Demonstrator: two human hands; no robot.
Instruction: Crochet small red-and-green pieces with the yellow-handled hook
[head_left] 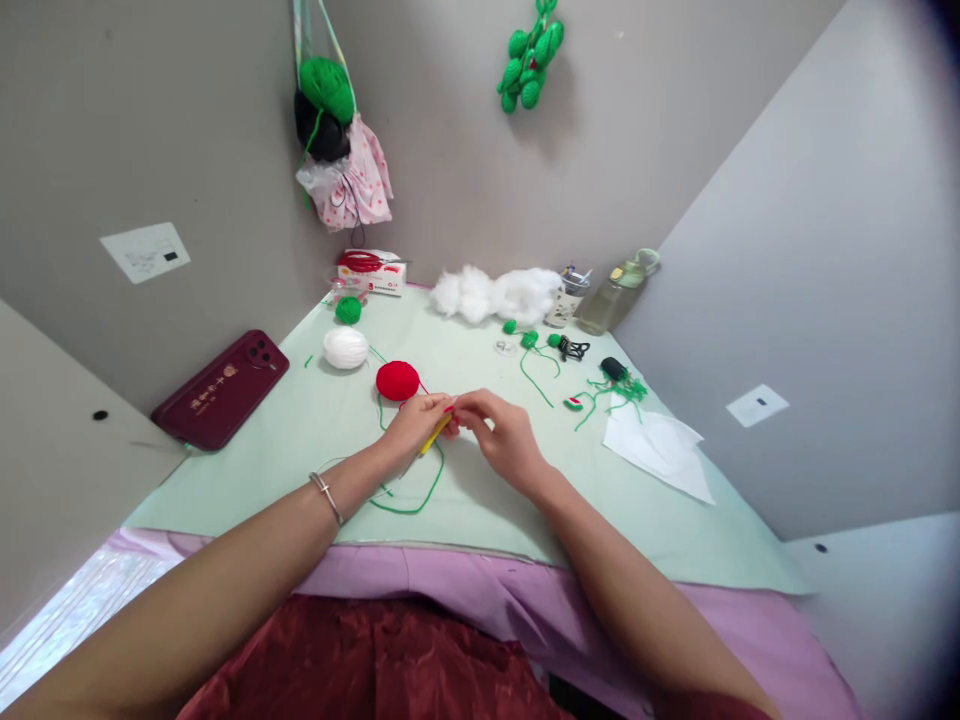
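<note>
My left hand [415, 428] is closed, with a yellow-handled crochet hook [434, 435] lying along its fingers and slanting down toward the wrist. At the fingertips is a small red crochet piece [452, 424], mostly covered by fingers. From the other side, my right hand [501, 438] pinches this red piece between thumb and fingers. The two hands almost touch. Just beyond them sits a red yarn ball [397, 381], a strand trailing toward the hands. A loop of green yarn [409, 512] curves over the table below the left hand.
Left of the red ball lie a white yarn ball [345, 349], a small green ball [348, 310] and a maroon phone [221, 390]. White stuffing [495, 295], a cup of tools [568, 300] and a bottle [619, 292] line the back. Green crochet pieces [529, 340] and white paper [656, 450] are rightward.
</note>
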